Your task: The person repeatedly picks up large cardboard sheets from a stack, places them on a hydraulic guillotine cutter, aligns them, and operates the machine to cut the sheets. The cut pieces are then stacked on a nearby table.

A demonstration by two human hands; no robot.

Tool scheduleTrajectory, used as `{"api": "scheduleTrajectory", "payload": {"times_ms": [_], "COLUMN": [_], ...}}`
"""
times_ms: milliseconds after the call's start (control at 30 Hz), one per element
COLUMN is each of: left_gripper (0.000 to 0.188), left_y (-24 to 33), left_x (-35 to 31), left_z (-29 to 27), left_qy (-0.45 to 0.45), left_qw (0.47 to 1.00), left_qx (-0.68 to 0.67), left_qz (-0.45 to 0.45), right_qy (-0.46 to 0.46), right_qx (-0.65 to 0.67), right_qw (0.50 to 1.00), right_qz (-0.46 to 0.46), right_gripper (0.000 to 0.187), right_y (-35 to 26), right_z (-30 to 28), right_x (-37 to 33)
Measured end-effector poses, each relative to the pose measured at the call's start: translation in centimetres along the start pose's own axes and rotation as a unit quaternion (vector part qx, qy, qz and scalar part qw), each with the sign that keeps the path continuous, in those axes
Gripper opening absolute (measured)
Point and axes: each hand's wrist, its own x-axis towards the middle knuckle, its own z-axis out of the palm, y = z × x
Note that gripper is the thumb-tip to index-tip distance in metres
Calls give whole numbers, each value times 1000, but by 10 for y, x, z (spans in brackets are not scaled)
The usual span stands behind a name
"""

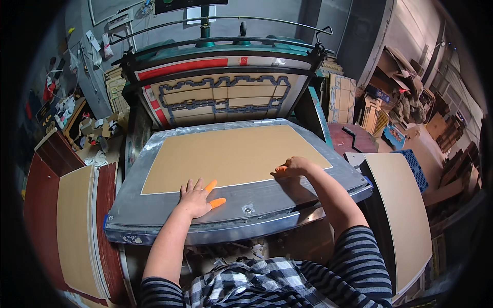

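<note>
A brown cardboard sheet (231,154) with a thin white border lies on the grey metal bed (169,215) of a die-cutting press. My left hand (194,199) rests at the sheet's near left edge with its fingers spread; orange finger covers are on its thumb and one finger. Over the near right edge of the sheet is my right hand (297,166), its fingers curled and an orange cover showing. Whether anything is pinched in it is hidden. Behind the sheet, the raised platen holds a cutting die (223,96) with dark foam along its blades.
To the left, cardboard sheets (77,226) are stacked beside dark red boards. Another cardboard stack (398,215) stands on my right. A metal guard bar (221,19) runs above the press. Wooden dies (341,97), a blue pallet (412,167) and scrap cardboard (403,66) lie further right.
</note>
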Motion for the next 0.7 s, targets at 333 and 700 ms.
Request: {"api": "scheduleTrajectory", "payload": {"times_ms": [333, 700], "left_gripper": [82, 77], "left_y": [-11, -33], "left_x": [9, 10], "left_z": [15, 58], "left_qy": [-2, 253], "left_qw": [1000, 966], "left_qx": [12, 5], "left_qz": [-5, 54], "right_qy": [465, 492], "right_qx": [36, 23], "right_qw": [860, 870], "right_qz": [-208, -23], "right_gripper": [80, 48], "right_y": [-180, -297], "right_z": [-221, -414], "right_x": [30, 50]}}
